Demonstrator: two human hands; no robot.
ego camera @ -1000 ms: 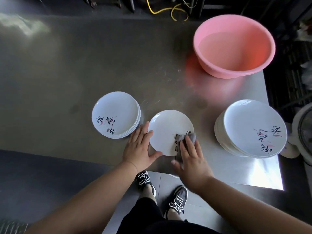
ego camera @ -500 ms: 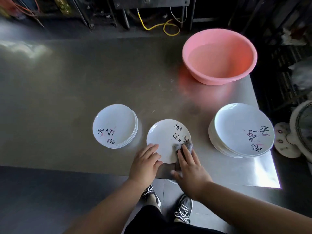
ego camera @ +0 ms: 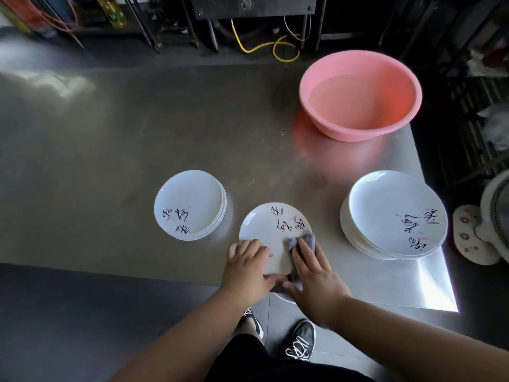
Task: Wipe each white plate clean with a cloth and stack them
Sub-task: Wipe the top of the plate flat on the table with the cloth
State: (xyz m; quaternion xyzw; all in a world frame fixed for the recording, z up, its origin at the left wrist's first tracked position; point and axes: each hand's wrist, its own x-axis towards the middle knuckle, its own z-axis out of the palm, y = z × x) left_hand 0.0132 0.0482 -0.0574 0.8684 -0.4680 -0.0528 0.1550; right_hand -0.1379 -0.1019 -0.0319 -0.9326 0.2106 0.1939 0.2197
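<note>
A single white plate (ego camera: 267, 230) with black brush lettering lies on the steel table near its front edge. My left hand (ego camera: 248, 268) grips the plate's near-left rim, fingers curled on top and thumb along the near edge. My right hand (ego camera: 314, 277) presses a grey cloth (ego camera: 300, 242) onto the plate's near-right part with straight fingers; the thumb holds the cloth's lower end. A small stack of white plates (ego camera: 190, 205) sits to the left. A larger stack of white plates (ego camera: 394, 213) sits to the right.
A pink basin (ego camera: 360, 95) stands at the back right of the steel table (ego camera: 110, 150). A white fan base (ego camera: 476, 232) stands just off the table's right edge. Cables and metal frames run along the floor behind. My feet show below the front edge.
The plate has turned, so its lettering now sits at the far right, uncovered. The cloth has slid toward the near edge, and my left hand's fingers have curled over the near-left rim.
</note>
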